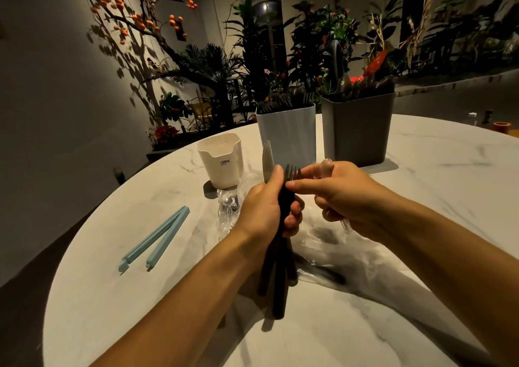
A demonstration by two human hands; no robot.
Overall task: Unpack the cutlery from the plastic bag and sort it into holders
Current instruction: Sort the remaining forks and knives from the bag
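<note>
Left hand (262,212) clenched round black cutlery (280,271) and a pale knife (267,160), above the bag (337,251) at table (435,192) centre. Right hand (341,195) pinching a fork (292,171), clear piece in fist. Holders (355,130) at 12 o'clock; cup (222,161), clip (157,240) toward 10.

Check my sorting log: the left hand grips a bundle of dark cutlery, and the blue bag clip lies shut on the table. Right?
Not quite. The head view shows the blue bag clip lying open in a V on the table. The left hand does grip the dark cutlery.
</note>
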